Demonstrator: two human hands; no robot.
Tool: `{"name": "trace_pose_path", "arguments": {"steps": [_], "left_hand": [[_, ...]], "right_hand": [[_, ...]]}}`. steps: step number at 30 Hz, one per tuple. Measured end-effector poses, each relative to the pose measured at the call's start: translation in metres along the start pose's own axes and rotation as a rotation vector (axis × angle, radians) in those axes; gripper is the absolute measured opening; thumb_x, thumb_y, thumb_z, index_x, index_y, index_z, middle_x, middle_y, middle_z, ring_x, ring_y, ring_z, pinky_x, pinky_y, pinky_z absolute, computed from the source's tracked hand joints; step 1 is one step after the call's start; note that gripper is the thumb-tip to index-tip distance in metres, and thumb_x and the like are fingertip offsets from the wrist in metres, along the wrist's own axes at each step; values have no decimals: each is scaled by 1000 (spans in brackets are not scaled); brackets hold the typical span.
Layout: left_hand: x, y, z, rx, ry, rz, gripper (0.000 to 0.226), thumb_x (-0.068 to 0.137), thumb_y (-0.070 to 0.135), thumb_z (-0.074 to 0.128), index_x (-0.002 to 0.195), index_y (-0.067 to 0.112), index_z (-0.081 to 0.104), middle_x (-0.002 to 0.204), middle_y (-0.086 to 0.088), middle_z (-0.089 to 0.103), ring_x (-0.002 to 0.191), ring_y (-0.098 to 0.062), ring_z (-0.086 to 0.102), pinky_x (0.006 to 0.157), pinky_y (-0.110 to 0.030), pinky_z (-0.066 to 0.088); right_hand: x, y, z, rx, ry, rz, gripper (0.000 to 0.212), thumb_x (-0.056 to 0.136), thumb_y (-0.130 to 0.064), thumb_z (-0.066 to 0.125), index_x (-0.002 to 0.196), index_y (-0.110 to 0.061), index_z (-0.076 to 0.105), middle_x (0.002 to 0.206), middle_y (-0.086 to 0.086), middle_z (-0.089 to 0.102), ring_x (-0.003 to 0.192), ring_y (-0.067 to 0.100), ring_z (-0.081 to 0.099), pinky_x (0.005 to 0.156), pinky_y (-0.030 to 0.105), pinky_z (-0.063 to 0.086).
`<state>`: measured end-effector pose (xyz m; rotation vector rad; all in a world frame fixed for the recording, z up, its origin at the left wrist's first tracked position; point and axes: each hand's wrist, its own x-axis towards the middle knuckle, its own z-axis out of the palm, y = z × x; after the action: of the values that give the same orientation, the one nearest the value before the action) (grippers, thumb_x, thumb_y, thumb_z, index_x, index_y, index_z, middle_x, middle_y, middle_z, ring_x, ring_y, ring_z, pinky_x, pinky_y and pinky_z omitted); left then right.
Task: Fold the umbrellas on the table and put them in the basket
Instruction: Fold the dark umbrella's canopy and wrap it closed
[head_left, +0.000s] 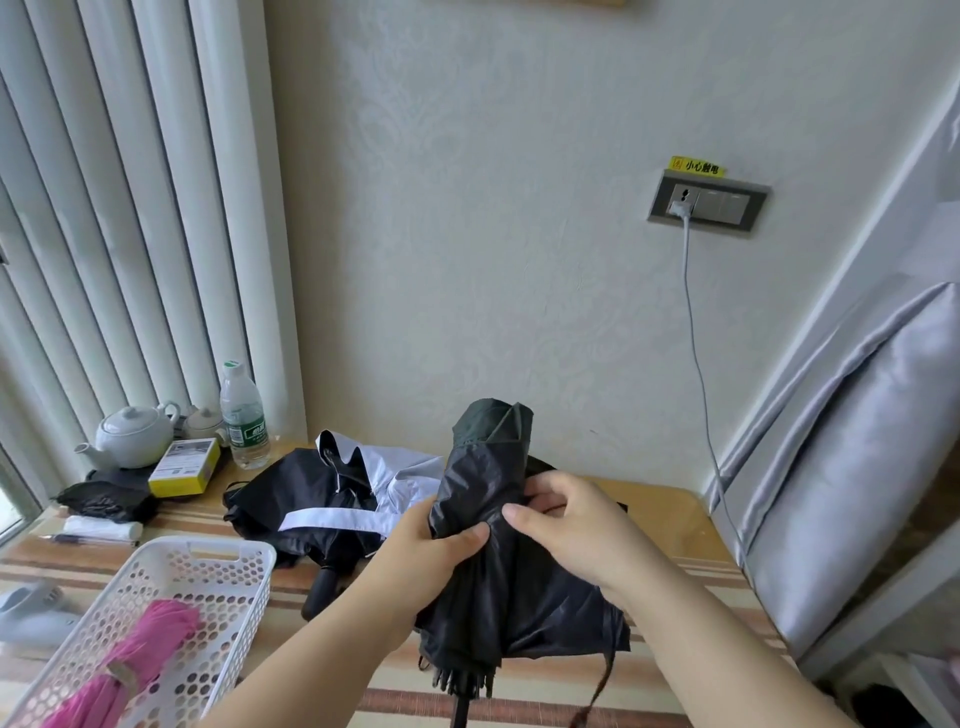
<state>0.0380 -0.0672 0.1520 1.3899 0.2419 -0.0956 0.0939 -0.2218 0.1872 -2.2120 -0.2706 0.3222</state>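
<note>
Now both hands, left (436, 545) and right (566, 525), grip the black umbrella (498, 519) above the table (665, 519); a pink umbrella (150, 644) lies in the basket (208, 556), near left.

The striped table (670, 525) bears a white basket (244, 566), a black-and-white umbrella (311, 499), water bottle (243, 415), teapot (132, 434), yellow box (182, 470) and pen (88, 540).

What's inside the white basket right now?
A folded pink umbrella lies in the white basket, at its near end. The far end shows only bare perforated floor. The picture's edge cuts off the basket's nearest part.
</note>
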Motion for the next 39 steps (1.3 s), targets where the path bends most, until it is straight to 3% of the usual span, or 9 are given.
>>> {"name": "trace_pose_path", "arguments": {"steps": [5, 8, 12, 16, 20, 29, 32, 35, 39], "left_hand": [[-4, 1, 1, 25, -71, -19, 15, 93, 17, 59, 107, 17, 66, 99, -4, 74, 95, -19, 70, 91, -39, 52], [-5, 3, -2, -3, -110, -91, 24, 93, 4, 51, 107, 17, 65, 99, -8, 74, 96, -23, 69, 91, -38, 52], [-1, 4, -9, 31, -113, -132, 30, 92, 1, 48, 110, 20, 64, 100, -6, 73, 98, -22, 68, 89, -35, 52], [-3, 1, -12, 14, -97, -137, 38, 87, -7, 42, 111, 14, 62, 101, -14, 72, 99, -28, 67, 86, -37, 52], [-6, -6, -15, 68, -79, -55, 39, 89, -9, 47, 109, 19, 64, 102, -8, 72, 103, -24, 66, 98, -43, 48], [4, -13, -16, 240, 54, 247, 22, 89, 0, 60, 96, 19, 68, 91, 1, 74, 95, -19, 68, 82, -31, 55], [9, -21, -16, 375, 215, 377, 62, 75, 19, 74, 125, 46, 49, 113, 7, 61, 109, -13, 58, 85, -31, 52], [14, -23, -22, 766, 521, 646, 130, 52, 13, 92, 152, 20, 8, 134, -15, 35, 123, -29, 38, 96, -36, 39], [11, -11, -24, 1207, 671, 1053, 129, 41, 23, 95, 143, 25, 17, 140, -18, 26, 132, -44, 24, 100, -66, 32]], "right_hand": [[-2, 2, 19, 146, -51, 60, 25, 80, -44, 73, 97, -28, 67, 93, -10, 71, 91, 8, 67, 90, 38, 55], [-1, 5, 26, 290, -57, 40, 37, 67, -48, 78, 97, -29, 69, 94, -9, 74, 93, 10, 69, 90, 41, 55], [2, 9, 35, 407, 1, 9, 23, 74, -21, 82, 94, -21, 72, 91, -4, 76, 90, 13, 71, 87, 36, 56], [-1, 5, 45, 375, 98, -17, 22, 71, -25, 84, 88, -24, 70, 84, -7, 75, 82, 8, 70, 80, 33, 57], [-4, 3, 51, 338, 139, -63, 24, 69, -22, 84, 86, -27, 68, 82, -11, 74, 78, 1, 68, 74, 24, 55], [-3, 1, 58, 186, 252, -171, 13, 71, -23, 74, 80, -17, 68, 76, -1, 69, 72, 10, 65, 59, 18, 48], [-6, -5, 55, 113, 270, -233, 7, 74, -18, 70, 77, -20, 64, 71, -5, 64, 67, 5, 60, 55, 11, 41], [-9, -8, 52, -10, 255, -289, 25, 76, -13, 66, 66, -27, 47, 62, -8, 52, 57, 4, 49, 52, 12, 37], [-4, -6, 45, -148, 163, -253, 9, 81, -19, 61, 88, -21, 56, 78, -6, 62, 68, 8, 56, 55, 16, 40]]}}
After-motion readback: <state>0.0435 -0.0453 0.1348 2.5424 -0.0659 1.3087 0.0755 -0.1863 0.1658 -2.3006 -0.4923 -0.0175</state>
